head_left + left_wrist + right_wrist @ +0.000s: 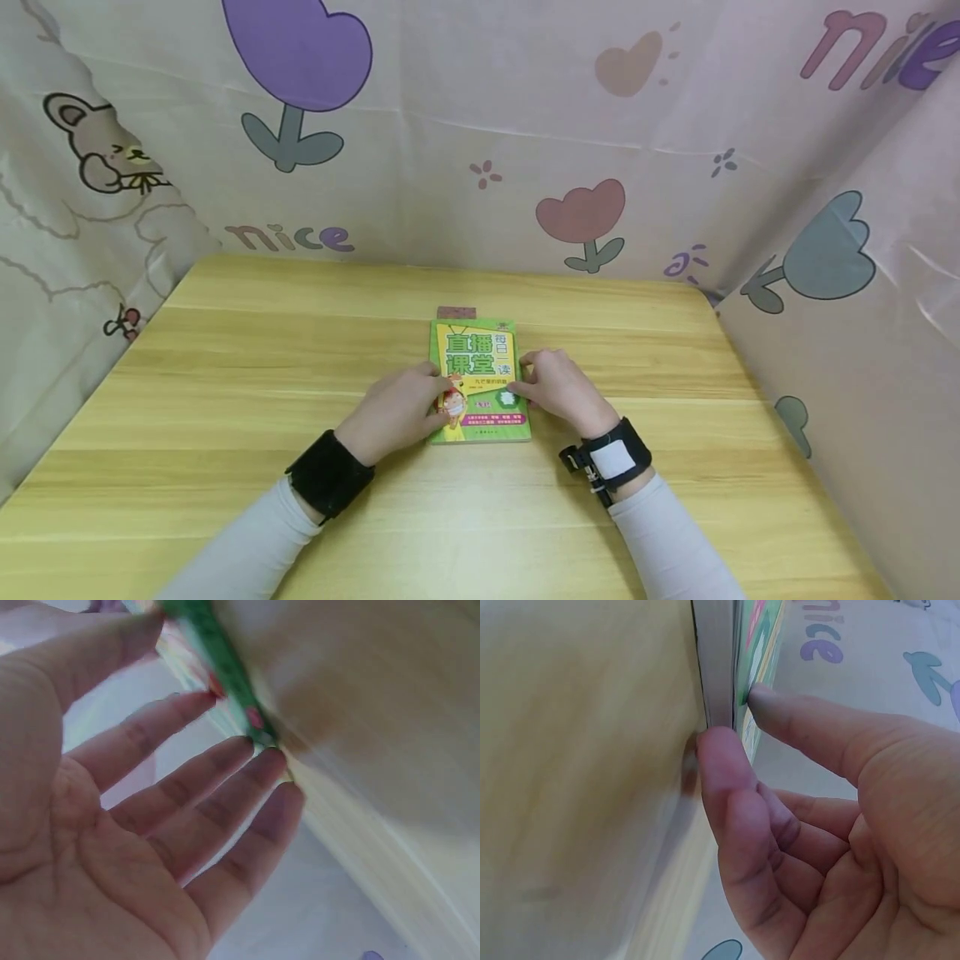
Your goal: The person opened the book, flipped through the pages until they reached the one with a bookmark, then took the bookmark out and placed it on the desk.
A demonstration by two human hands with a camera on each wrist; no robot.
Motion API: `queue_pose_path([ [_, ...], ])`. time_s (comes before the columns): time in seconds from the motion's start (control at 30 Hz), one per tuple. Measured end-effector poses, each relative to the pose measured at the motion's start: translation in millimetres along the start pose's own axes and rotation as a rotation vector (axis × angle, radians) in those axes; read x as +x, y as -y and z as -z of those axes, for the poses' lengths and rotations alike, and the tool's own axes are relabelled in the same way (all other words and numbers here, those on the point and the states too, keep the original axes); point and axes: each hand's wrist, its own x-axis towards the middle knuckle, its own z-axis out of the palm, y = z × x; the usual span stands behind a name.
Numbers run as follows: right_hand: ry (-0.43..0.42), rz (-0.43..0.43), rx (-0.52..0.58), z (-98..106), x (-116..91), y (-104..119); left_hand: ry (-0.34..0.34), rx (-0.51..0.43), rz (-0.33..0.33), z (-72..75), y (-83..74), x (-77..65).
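A green and yellow book with Chinese characters and a cartoon child on its cover lies flat on the wooden table. At its left side is my left hand. That hand's fingers are fairly straight in the left wrist view, with fingertips touching along the green spine. My right hand pinches the book's right edge. In the right wrist view the thumb lies on the cover and a fingertip meets the page edges; the other fingers are curled.
Just beyond the book's far edge is a small dark reddish rectangle, its kind unclear. The light wooden table runs to a printed cloth hanging at the back and sides.
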Motion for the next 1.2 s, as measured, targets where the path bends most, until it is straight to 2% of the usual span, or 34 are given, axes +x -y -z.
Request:
queue_pose_path([
  [0.2, -0.021, 0.008, -0.03, 2, 1, -2, 0.033, -0.04, -0.065, 5.1, -13.8, -5.6],
  [0.37, -0.034, -0.001, -0.025, 3, 1, -3, 0.024, -0.027, -0.092, 2.7, -20.1, -7.5],
  [0.6, -0.058, -0.007, -0.023, 5, 2, -7, -0.004, -0.03, -0.094, -2.5, -21.9, -6.2],
  [0.83, -0.103, 0.025, -0.048, 6, 2, -9, -0.021, -0.023, -0.096, -2.5, -23.8, -5.5],
  [1.03, -0.105, 0.027, 0.0, 6, 1, -8, -0.055, -0.013, -0.06, -0.6, -25.2, -4.5],
  [1.2, -0.15, 0.063, 0.023, 10, -1, -4, -0.097, 0.009, -0.028, 2.0, -24.0, -2.9],
])
